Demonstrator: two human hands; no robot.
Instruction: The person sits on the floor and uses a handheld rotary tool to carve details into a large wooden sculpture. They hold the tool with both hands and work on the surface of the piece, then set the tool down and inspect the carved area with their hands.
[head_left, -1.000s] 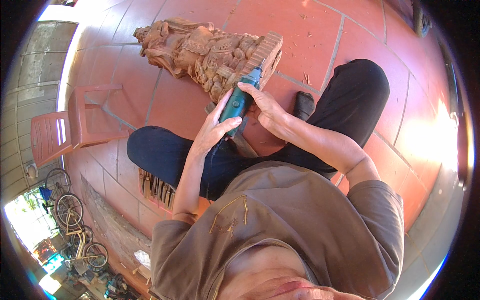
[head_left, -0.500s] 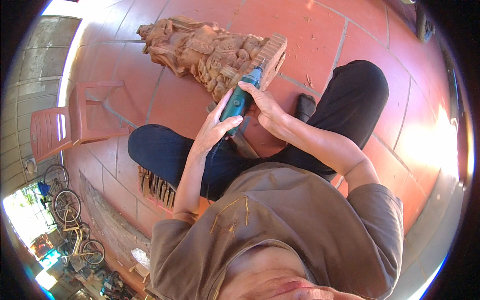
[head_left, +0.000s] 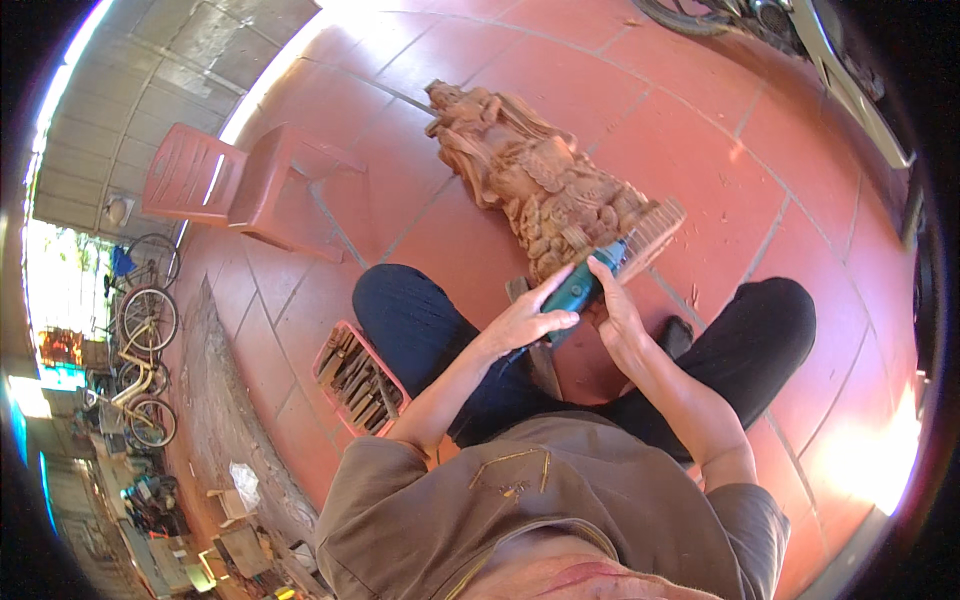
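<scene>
A carved wooden statue [head_left: 550,175] lies on the tiled floor in front of me, its ridged base nearest my hands. Both hands grip a teal rotary power tool [head_left: 574,291], whose tip end is at the statue's base. My left hand [head_left: 535,322] wraps the rear of the body from the left, with the cord trailing below it. Toward the front end, my right hand [head_left: 618,310] closes around the tool from the right. I cannot make out whether the bit touches the wood. Part of a wooden bar [head_left: 545,370] shows between my legs.
Left of my knee is a pink basket [head_left: 349,333] full of wooden-handled tools. A reddish plastic chair [head_left: 262,195] stands at the far left. Bicycles [head_left: 148,317] are beyond a long timber slab [head_left: 225,390]. A motorbike [head_left: 790,35] is at the far right; wood chips [head_left: 694,294] dot the floor.
The view has swung, so the statue, tool and hands appear lower and further right, and the basket shows fully. Both hands keep their hold on the tool at the statue's base.
</scene>
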